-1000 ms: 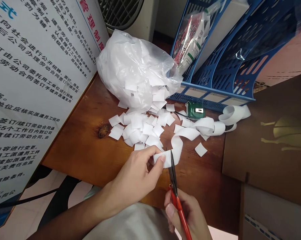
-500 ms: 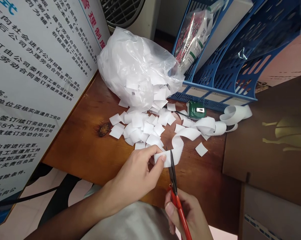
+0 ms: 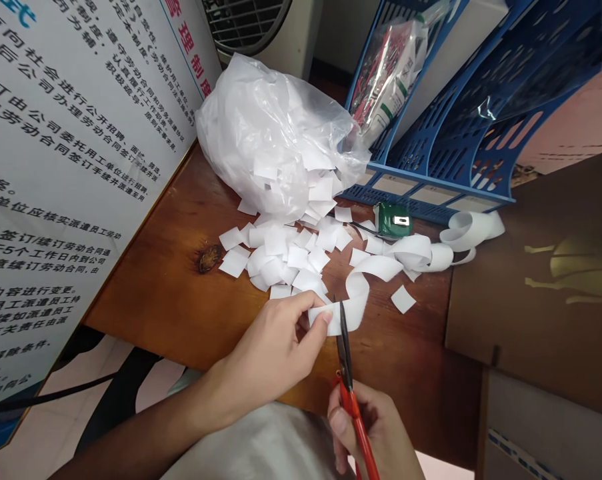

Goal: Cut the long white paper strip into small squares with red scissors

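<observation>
My left hand (image 3: pixel 281 340) pinches the end of a white strip (image 3: pixel 357 312) between thumb and fingers. My right hand (image 3: pixel 371 427) is wrapped round the red handles of a pair of scissors (image 3: pixel 348 380), whose dark blades lie across the strip just right of my left fingertips. The strip curls back and to the right in loops over the wooden table. Behind my left hand lies a pile of cut white squares (image 3: pixel 275 253). They spill from the mouth of a clear plastic bag (image 3: pixel 265 127) filled with white pieces. A single square (image 3: pixel 403 299) lies apart at the right.
A green tape measure (image 3: pixel 393 220) sits in front of a blue file rack (image 3: pixel 431 190), which holds a plastic packet (image 3: pixel 388 80). On the left stands a board with printed text (image 3: pixel 81 133). A brown cardboard box (image 3: pixel 535 300) is at the right of the wooden table (image 3: pixel 155 287).
The scissors and my right hand have shifted very slightly left. The strip near the blades has moved a little. My left hand keeps its hold.
</observation>
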Demonstrator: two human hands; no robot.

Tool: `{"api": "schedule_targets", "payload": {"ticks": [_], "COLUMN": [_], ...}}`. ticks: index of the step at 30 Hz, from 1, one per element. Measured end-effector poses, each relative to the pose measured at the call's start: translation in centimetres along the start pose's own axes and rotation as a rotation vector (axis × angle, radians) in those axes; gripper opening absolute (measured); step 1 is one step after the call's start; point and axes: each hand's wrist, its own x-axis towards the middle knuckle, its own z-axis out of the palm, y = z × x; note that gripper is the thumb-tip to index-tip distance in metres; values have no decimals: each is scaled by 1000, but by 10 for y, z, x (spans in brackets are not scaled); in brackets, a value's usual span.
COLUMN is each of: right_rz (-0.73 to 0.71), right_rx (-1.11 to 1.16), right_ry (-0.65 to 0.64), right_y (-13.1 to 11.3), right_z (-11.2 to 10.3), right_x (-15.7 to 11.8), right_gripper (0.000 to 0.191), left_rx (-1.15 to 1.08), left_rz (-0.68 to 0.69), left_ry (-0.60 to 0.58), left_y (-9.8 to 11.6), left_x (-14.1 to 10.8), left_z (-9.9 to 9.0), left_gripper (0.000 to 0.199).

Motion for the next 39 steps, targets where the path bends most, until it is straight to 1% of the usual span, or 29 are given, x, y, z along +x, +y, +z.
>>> {"api": "schedule_targets", "payload": {"ticks": [6, 12, 17, 22, 24, 26, 27, 28, 29, 32, 34, 35, 37, 39], "right_rz": [57, 73, 84, 139, 125, 67, 26, -22, -72, -229, -328, -361, -383, -380], "right_rx": [-46, -69, -60, -73, -64, -53, -51, -42, -18, 97, 116, 85, -17, -136], "right_ry": [14, 33, 64, 137, 155, 189, 231, 305, 411, 799, 992, 1058, 1170, 1243], "right_y": [0, 1, 1, 3, 5, 6, 6, 5, 2, -11, -21, -26, -31, -31], "right_z": [-2, -3, -1, 4, 4, 3, 1, -2, -5, -18, -30, -37, -51, -65], "right_x": [0, 0, -1, 2, 3, 1, 0, -2, -4, -6, -4, -2, 6, 15], "right_gripper": [63, 65, 64, 61, 61, 61, 60, 58, 56, 48, 46, 46, 41, 35], "left_rx": [11, -4, -19, -34, -53, -72, -73, -69, -59, -15, 12, 25, 52, 48], "left_rz": [-5, -11, -18, -20, -21, -16, -11, -5, 4, 47, 104, 139, 195, 193], "left_ry": [-9, -19, -30, -33, -45, -63, -73, -83, -93, -133, -149, -149, -139, -112], "left_y": [0, 1, 1, 0, -1, -2, -2, -3, -3, -3, -3, -3, -3, -2], "left_x": [-1, 0, 1, 1, 1, 2, 3, 3, 3, 3, 4, 5, 8, 13], "left_z": [-1, -2, -2, -4, -6, -9, -11, -14, -16, -21, -23, -23, -22, -20], "left_gripper": [30, 29, 29, 31, 32, 33, 34, 35, 37, 41, 40, 40, 38, 30]}}
